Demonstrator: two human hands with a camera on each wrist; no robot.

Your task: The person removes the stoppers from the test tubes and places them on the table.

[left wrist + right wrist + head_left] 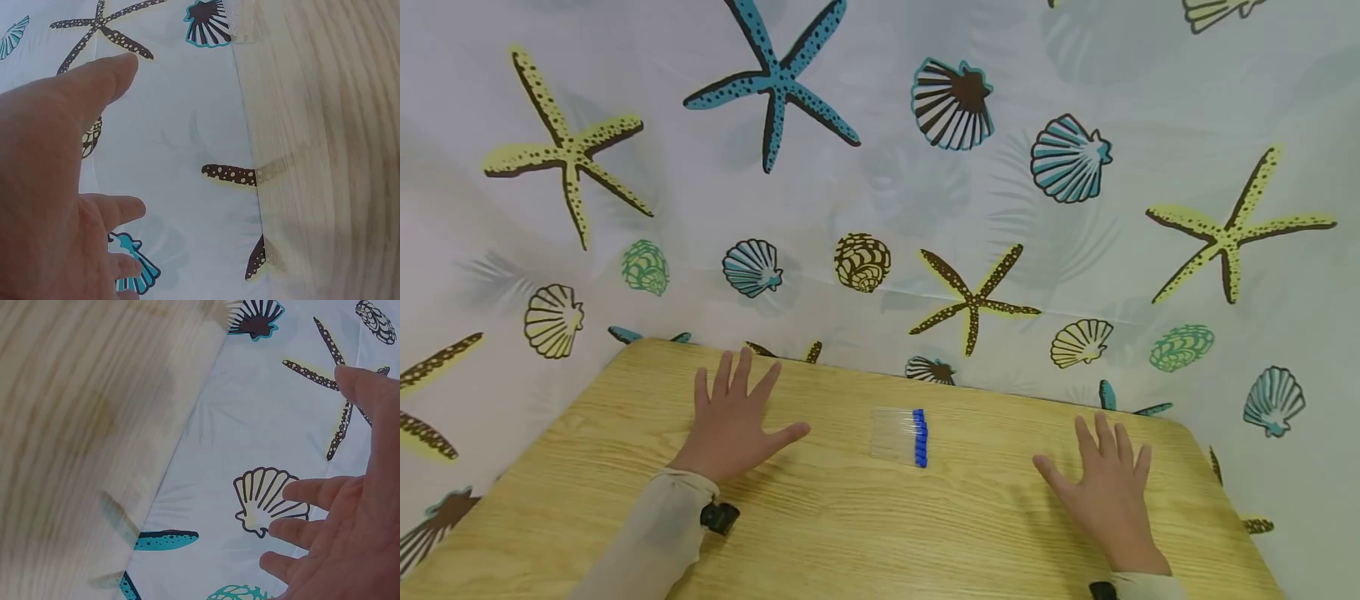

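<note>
Several clear, thin tubes with blue caps (921,438) lie side by side in a row on the wooden table (850,525), their capped ends pointing right. To the left of the row, my left hand (730,425) is held with its fingers spread and nothing in it. My right hand (1108,492) is farther off on the right, its fingers also spread and holding nothing. In the left wrist view the thumb (103,81) and fingertips show against the cloth. The right wrist view shows the right fingers (319,534) apart, likewise over the cloth.
A white cloth (865,192) printed with starfish and shells hangs behind the table's far edge and along both sides. A dark wrist camera (720,517) sits on the left sleeve, and another (1102,591) on the right.
</note>
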